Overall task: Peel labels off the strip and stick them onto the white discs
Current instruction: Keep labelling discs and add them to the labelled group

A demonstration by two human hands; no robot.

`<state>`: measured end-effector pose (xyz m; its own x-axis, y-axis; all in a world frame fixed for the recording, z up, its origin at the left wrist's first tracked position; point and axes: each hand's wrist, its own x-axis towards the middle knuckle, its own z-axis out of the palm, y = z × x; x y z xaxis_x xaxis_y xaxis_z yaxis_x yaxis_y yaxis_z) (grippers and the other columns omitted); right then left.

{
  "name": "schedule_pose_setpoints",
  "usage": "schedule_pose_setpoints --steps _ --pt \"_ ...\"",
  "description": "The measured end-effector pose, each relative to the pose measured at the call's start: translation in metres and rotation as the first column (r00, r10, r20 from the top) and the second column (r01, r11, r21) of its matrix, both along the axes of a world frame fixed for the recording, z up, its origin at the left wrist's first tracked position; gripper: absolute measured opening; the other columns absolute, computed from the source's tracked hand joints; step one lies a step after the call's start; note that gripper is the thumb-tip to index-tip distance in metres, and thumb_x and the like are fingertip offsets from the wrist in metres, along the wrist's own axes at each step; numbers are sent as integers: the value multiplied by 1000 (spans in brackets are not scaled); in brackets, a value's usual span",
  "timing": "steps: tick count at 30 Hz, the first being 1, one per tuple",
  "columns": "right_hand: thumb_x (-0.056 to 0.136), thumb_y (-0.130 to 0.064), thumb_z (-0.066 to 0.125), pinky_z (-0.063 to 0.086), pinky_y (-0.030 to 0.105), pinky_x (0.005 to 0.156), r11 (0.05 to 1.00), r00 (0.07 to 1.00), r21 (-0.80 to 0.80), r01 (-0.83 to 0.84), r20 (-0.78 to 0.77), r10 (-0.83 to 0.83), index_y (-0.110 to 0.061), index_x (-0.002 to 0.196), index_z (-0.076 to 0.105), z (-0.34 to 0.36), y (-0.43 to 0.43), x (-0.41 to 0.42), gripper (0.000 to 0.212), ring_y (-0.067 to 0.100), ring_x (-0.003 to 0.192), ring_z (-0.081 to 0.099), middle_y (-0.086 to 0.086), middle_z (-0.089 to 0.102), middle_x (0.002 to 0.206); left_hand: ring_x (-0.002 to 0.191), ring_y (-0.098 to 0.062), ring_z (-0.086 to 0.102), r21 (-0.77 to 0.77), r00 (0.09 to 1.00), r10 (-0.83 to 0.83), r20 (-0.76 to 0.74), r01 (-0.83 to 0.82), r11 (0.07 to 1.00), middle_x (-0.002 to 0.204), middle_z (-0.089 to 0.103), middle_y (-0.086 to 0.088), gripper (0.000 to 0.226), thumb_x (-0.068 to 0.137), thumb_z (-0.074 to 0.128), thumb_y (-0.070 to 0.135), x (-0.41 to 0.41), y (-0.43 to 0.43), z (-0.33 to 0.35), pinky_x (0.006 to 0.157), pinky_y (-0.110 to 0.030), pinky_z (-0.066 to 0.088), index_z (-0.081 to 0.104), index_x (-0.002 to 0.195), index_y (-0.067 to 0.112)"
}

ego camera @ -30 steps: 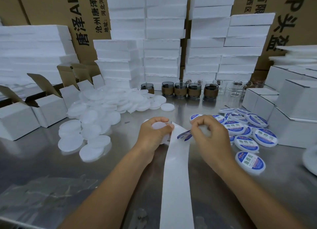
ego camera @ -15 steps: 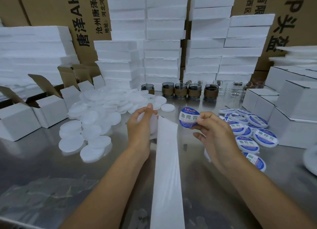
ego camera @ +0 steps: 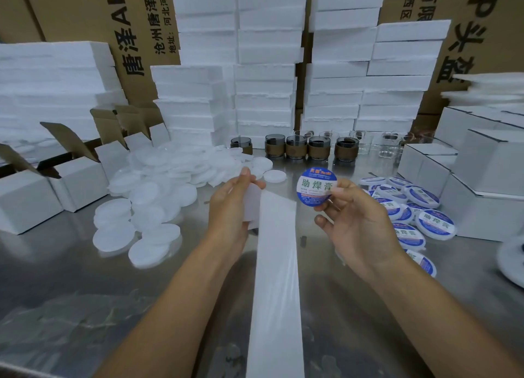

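The right hand (ego camera: 360, 230) is pinching a round blue label (ego camera: 317, 190) between thumb and fingertips, holding it up just right of the far end of the white backing strip (ego camera: 278, 278). The left hand (ego camera: 231, 207) is gripping a blank white disc (ego camera: 253, 204), its fingers curled round it beside the strip's far end. A heap of blank discs (ego camera: 158, 190) is lying far left on the steel desk (ego camera: 71, 278). Labelled discs (ego camera: 411, 210) are lying to the right.
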<state>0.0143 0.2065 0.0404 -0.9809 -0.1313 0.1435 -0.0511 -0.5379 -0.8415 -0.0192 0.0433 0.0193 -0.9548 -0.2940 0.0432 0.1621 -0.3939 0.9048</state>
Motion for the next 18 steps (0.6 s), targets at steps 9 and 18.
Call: schedule_pose_setpoints --steps 9,18 --pt "65 -19 54 45 24 64 985 993 -125 -121 -30 118 -17 81 57 4 3 5 17 10 62 60 -1 69 74 91 -26 63 -161 958 -274 80 283 945 86 73 -7 39 89 50 47 5 18 -7 86 -41 48 68 94 13" --pt "64 -24 66 40 24 63 951 994 292 -103 5 106 -21 69 69 -9 -11 3 6 9 55 56 3 69 75 64 -17 65 99 851 -520 67 513 853 73 68 -10 60 95 29 53 7 22 -7 69 -29 53 61 99 2"
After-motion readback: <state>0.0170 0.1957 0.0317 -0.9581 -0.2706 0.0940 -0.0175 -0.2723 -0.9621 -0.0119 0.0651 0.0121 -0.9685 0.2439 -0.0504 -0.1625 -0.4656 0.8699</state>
